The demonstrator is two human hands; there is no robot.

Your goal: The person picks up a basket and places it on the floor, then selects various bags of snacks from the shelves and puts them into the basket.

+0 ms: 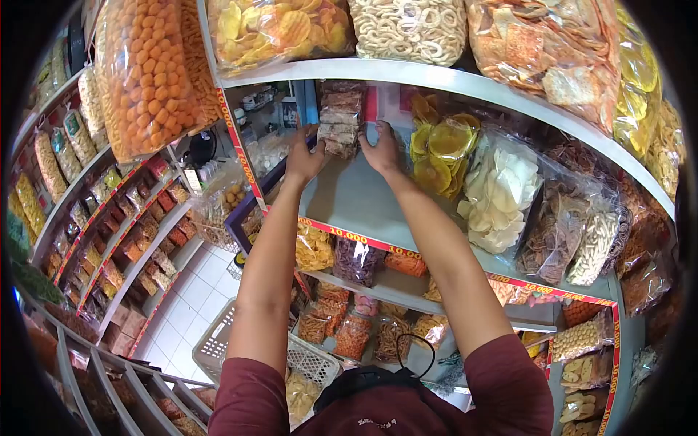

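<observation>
A stack of clear-wrapped packs of brown and whitish pieces (340, 120) stands towards the back of the grey shelf (342, 192). My left hand (305, 155) is at its left side, fingers stretched forward and thumb apart, close against the packs. On the other side, my right hand (382, 149) has its fingers extended and its thumb near the stack's right edge. Both hands look open; whether they press on the packs is hard to tell. To the right of my right hand lie bags of yellow round chips (445, 149) and pale white chips (498, 190).
Large snack bags, such as orange balls (145, 73) and wavy yellow chips (280, 29), line the shelf above, whose metal edge (407, 71) overhangs my hands. A plastic basket (313, 360) stands below. More stocked shelves (109, 240) run along the left.
</observation>
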